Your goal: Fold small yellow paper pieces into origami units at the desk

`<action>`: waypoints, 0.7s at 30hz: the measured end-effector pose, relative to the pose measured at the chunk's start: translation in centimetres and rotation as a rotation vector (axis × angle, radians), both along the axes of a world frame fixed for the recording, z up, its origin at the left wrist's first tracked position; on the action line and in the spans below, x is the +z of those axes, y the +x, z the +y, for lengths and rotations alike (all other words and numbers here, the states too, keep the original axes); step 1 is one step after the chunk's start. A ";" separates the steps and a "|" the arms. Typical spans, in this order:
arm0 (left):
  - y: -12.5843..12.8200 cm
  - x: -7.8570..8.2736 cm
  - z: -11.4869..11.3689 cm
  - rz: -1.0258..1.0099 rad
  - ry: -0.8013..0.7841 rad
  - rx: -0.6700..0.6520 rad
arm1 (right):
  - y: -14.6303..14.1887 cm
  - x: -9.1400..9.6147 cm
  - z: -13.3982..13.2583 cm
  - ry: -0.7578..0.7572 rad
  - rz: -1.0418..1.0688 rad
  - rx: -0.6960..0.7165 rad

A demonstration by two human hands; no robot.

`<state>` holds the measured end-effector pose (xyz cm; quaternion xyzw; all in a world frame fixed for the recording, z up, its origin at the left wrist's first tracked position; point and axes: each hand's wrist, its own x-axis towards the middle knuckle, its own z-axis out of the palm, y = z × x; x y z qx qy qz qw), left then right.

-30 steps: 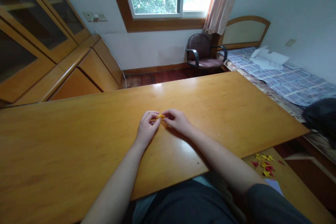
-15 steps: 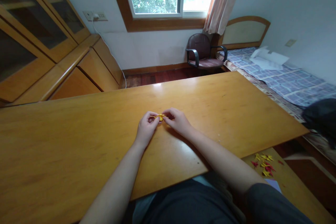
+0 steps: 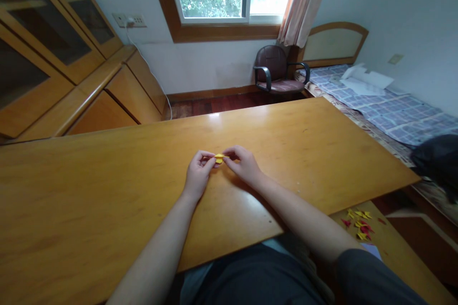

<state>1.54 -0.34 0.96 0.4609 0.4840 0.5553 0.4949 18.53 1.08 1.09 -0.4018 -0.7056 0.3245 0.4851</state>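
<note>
A small yellow folded paper piece [image 3: 219, 157] is pinched between both of my hands over the middle of a wooden table [image 3: 107, 190]. My left hand [image 3: 198, 175] grips its left end with curled fingers. From the other side, my right hand [image 3: 244, 166] pinches its right end, fingers pressed together. Both wrists rest on the tabletop.
Several small yellow and red folded paper pieces [image 3: 359, 223] lie on a lower wooden surface at the right. A dark office chair [image 3: 275, 70] stands under the window. A bed [image 3: 386, 105] runs along the right wall, wooden cabinets [image 3: 53, 57] along the left.
My hands have shifted slightly, working the yellow paper piece between the fingertips; it sits a little higher and more open to view now. Arms stay in place.
</note>
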 end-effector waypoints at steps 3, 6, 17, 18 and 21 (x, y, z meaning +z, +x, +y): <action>0.1 -0.2 0.0 -0.047 0.005 -0.013 | 0.1 0.1 0.0 -0.020 0.017 -0.013; 0.3 -0.4 -0.2 -0.086 0.003 -0.076 | 0.1 0.3 -0.1 -0.024 0.040 -0.009; 0.3 -0.3 -0.3 -0.034 0.103 -0.020 | 0.0 0.7 -0.5 -0.015 0.085 0.025; 0.3 -0.4 -0.3 -0.023 0.115 -0.011 | 0.0 0.7 -0.6 -0.029 0.097 0.025; 0.4 -0.4 -0.4 -0.001 0.131 0.015 | -0.1 0.8 -0.5 -0.043 0.117 0.031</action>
